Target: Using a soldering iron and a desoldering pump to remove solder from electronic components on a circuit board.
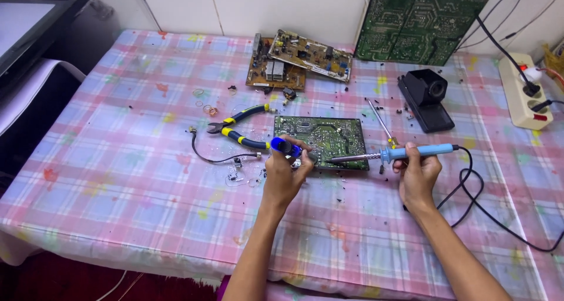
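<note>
a view from above of a person's two bare forearms reaching over a table covered with a pink, blue and white checked cloth (117, 177). the left hand (285, 171) is curled shut around a short blue plastic tool with a dark tip (286, 146), likely a desoldering pump, held against the near edge of a flat green rectangular circuit board (320, 135) lying just ahead of the fingers. the right hand (418, 174) is closed around the light blue handle of a soldering iron (390, 154); its metal shaft points toward the left hand, the tip meeting the board's near edge right beside the blue tool. the iron's black cable (476, 204) loops away on the outer side of the right hand.

just beyond the left hand, toward its outer side, lie blue and yellow handled pliers (241, 127) and a thin black wire (214, 155). farther ahead of both hands rest two stacked brown circuit boards (296, 60). beyond the right hand sit a small black box-shaped device (427, 98), a large green circuit board leaning on the wall (423, 19), and a cream power strip (523, 92).
</note>
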